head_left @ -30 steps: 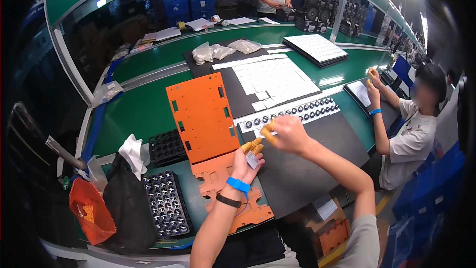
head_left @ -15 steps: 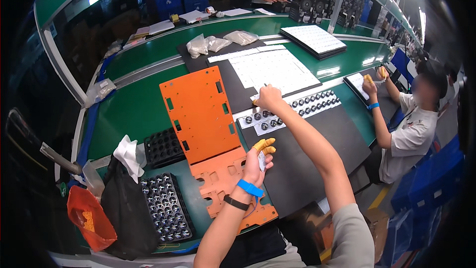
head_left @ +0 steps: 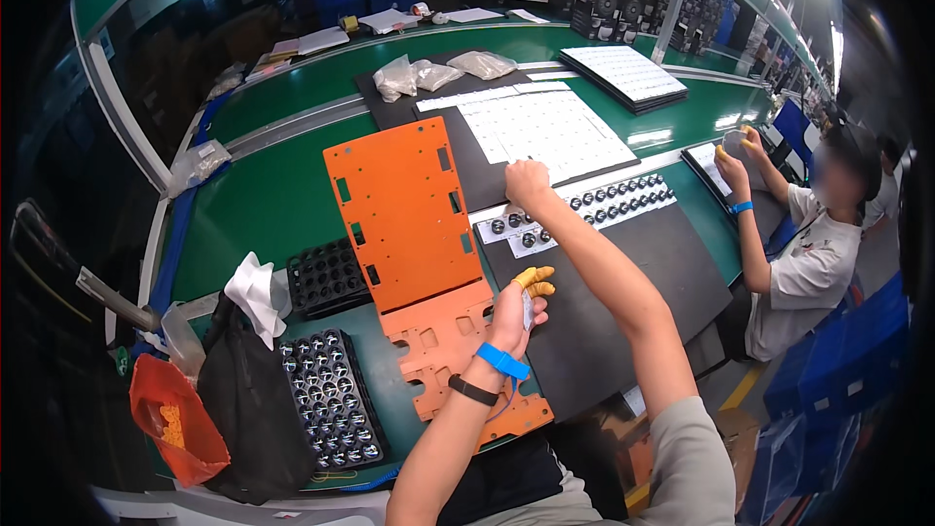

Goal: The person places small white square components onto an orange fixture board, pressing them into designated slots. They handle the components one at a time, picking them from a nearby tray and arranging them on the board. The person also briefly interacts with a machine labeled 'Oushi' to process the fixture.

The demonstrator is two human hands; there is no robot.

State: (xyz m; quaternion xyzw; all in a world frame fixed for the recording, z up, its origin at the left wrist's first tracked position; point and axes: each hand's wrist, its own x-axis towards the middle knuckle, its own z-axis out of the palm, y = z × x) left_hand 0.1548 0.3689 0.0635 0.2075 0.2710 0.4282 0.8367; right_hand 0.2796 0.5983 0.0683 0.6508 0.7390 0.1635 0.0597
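My left hand [head_left: 516,314], with yellow finger cots and a blue wrist strap, is raised over the hinged orange fixture [head_left: 401,214]. Its fingers curl around a small whitish piece [head_left: 528,310], mostly hidden in the palm. Farther forward, my right hand [head_left: 527,182] is closed, back of the hand up, at the near edge of the white panel sheet [head_left: 545,131]. What its fingertips pinch is hidden, though a small dark tip shows above them. Beside that hand, white strips [head_left: 529,251] carry rows of round black parts with shiny tops.
A black tray of shiny round parts [head_left: 332,399] and another black tray [head_left: 326,278] stand left of the fixture. An orange bag [head_left: 180,419] hangs at the far left. Plastic bags [head_left: 438,76] and stacked white panels [head_left: 628,75] lie farther back. A co-worker [head_left: 813,224] sits at right.
My right hand has drawn slightly nearer along the panel's edge. The left still holds the whitish piece, turned a little. The view has shifted slightly; the seated co-worker's hands have come together around a flat piece.
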